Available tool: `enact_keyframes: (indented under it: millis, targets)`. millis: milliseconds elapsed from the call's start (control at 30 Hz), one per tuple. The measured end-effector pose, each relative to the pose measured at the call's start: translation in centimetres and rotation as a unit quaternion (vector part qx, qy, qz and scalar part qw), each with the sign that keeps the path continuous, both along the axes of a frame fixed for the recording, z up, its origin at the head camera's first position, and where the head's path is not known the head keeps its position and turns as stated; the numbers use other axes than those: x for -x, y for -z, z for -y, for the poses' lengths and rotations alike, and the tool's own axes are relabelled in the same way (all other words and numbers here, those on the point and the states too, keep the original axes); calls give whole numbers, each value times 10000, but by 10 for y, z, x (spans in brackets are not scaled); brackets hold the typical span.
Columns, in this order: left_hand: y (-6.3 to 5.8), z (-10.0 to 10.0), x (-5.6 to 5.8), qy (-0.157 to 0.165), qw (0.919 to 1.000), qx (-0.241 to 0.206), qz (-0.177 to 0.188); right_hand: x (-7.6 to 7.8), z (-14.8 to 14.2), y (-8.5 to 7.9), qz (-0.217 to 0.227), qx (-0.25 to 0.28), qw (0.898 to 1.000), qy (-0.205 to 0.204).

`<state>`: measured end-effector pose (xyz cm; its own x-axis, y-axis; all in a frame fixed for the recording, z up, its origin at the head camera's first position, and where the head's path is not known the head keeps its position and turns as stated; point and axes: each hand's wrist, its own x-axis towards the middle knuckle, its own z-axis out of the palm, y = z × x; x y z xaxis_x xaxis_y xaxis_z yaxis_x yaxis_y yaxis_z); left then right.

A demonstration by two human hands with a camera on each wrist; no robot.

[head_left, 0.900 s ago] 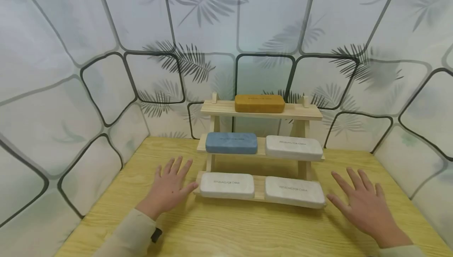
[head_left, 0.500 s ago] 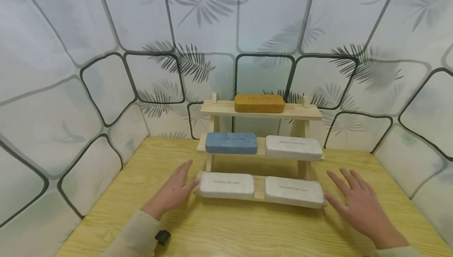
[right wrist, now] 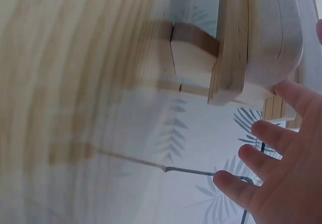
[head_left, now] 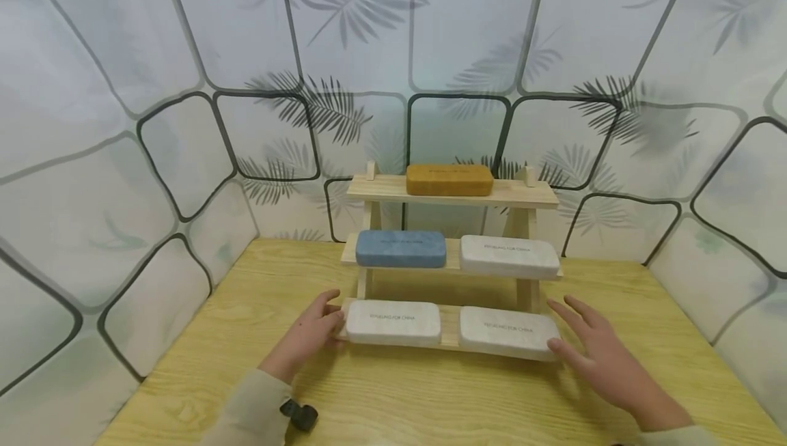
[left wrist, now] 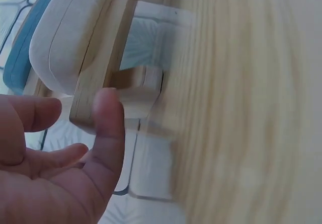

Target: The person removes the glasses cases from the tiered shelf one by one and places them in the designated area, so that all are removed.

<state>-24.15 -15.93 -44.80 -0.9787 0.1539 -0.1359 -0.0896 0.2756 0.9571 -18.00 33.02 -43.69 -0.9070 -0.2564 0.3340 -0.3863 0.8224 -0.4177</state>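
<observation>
Hovering around the left end of the bottom shelf (head_left: 451,328), my left grip (head_left: 307,334) is spread, fingers slightly bent; in the left wrist view one fingertip overlaps the shelf's wooden edge, though honestly I can't tell if it's touching. Behind it there's a pale sleeve (head_left: 249,405) with a small black device (head_left: 301,416) by the cuff. Next over is the wooden stand (head_left: 381,188), three stepped shelves, standing upright on the wood-grain counter (head_left: 430,398) between my two grips. Bottom left on it is a white case (head_left: 393,323), lying flat. Just above, on the middle shelf (head_left: 453,255), is a blue case (head_left: 401,249), then an orange case (head_left: 449,180) up top, roughly centred. Further right, a second white case (head_left: 509,257) sits on the middle shelf and a third white case (head_left: 509,334) is below it on the bottom shelf, both with dark lettering. Far right, my right grip (head_left: 605,362) is spread wide, thumb overlapping the third white case's corner in the head view, contact too close to call.
</observation>
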Motion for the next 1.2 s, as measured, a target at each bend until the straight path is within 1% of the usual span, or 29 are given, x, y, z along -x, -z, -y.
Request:
enact_keyframes:
  millis: [67, 233, 300, 433, 533, 667, 867, 1067, 1200]
  targets:
    - [2, -1, 0, -78, 9998, -186, 96, -1, 3, 0, 71, 71, 9999, -6]
    - [8, -1, 1, -201, 9990, -337, 192, 0, 10, 2, 152, 67, 9999, 7]
    - [9, 0, 2, -173, 9991, -338, 190, 2, 13, 2, 143, 28, 9999, 26]
    - [13, 0, 5, -132, 9996, -180, 179, 3, 17, 4, 86, -30, 10000, 38]
    - [16, 1, 6, -119, 9992, -299, 224, 4, 20, 5, 118, -6, 9999, 33]
    - [19, 2, 6, -55, 9972, -689, 277, 6, 24, 8, 302, 28, 9995, 66]
    - [20, 3, 7, 36, 9956, -895, 265, 10, 31, 7, 506, -67, 9985, 204]
    - [23, 4, 7, 186, 9937, -1092, 191, 16, 38, 6, 505, -198, 9977, 413]
    - [26, 5, 8, 199, 9931, -1137, 198, 16, 41, 9, 379, -205, 9980, 459]
